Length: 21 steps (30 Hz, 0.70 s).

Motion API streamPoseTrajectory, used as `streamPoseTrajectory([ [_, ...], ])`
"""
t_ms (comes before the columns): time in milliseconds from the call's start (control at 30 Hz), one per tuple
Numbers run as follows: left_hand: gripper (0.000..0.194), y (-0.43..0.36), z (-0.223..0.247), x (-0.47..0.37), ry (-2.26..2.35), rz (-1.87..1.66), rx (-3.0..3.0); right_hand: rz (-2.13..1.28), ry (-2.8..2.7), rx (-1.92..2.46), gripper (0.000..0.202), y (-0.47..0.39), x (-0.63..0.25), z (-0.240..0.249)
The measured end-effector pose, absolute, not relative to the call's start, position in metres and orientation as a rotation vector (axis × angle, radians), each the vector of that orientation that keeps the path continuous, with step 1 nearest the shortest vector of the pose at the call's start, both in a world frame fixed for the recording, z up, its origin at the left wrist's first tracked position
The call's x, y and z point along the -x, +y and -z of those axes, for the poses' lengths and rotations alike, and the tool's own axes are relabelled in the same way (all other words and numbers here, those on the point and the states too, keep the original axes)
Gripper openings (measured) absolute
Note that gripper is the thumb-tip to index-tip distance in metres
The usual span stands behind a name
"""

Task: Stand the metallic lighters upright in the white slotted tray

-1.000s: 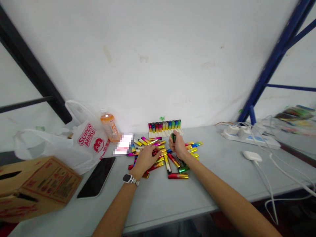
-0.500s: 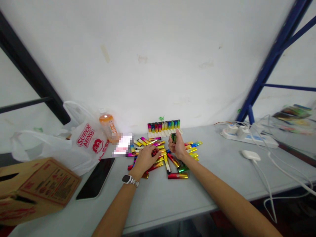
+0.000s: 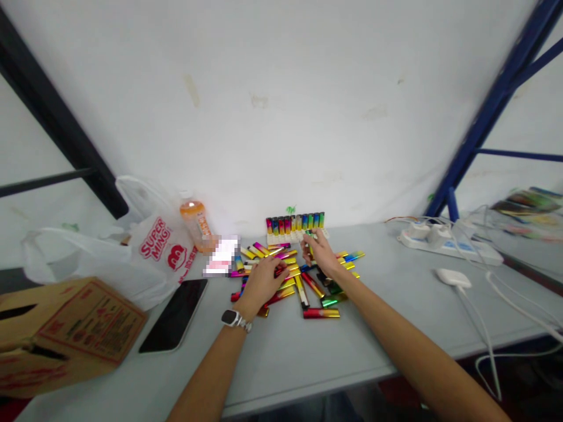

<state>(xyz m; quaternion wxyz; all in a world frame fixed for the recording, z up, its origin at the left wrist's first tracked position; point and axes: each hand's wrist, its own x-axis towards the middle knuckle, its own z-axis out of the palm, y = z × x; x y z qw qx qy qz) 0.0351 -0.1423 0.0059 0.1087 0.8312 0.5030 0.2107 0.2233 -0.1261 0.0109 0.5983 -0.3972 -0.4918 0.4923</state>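
Note:
Metallic, multicoloured lighters lie in a loose pile on the grey table [image 3: 281, 363]; one red-and-gold lighter [image 3: 321, 313] is at its near edge. Behind the pile a white tray [image 3: 276, 239] holds a row of upright lighters [image 3: 281, 225] against the wall. My left hand [image 3: 263, 281], with a watch on the wrist, rests over the left of the pile, fingers curled round a red lighter [image 3: 278, 270]. My right hand [image 3: 320, 251] is raised just in front of the tray's right part, its fingers closed on a green-and-yellow lighter [image 3: 310, 248].
On the left are a cardboard box [image 3: 88, 334], a black phone [image 3: 175, 316], a white plastic bag [image 3: 149, 252] and an orange drink bottle [image 3: 196, 225]. A power strip [image 3: 453, 247] and a white charger [image 3: 453, 278] with cables lie on the right.
My right hand has turned and its fingers have shifted round the lighter, showing more of it. My left hand stays over the pile. The whole view has shifted slightly.

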Motion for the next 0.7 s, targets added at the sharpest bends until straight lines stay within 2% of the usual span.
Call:
streamPoseTrajectory([
  [167, 0.021, -0.140, -0.002, -0.033, 1.485, -0.585, -2.461, -0.533, -1.436, 1.124, 0.031, -0.089, -0.245, -0.012],
  [233, 0.021, -0.140, -0.002, -0.033, 1.485, -0.580, -2.467, -0.418, -1.558, 1.174, 0.028, -0.072, -0.253, -0.014],
  [367, 0.022, -0.140, -0.003, -0.034, 1.493, -0.567, -2.453, -0.352, -1.714, 1.211, 0.031, -0.042, -0.259, -0.016],
  [700, 0.022, -0.139, -0.002, -0.033, 1.502, -0.568, -2.439, -0.333, -1.959, 1.147, 0.019, 0.001, -0.255, -0.014],
])
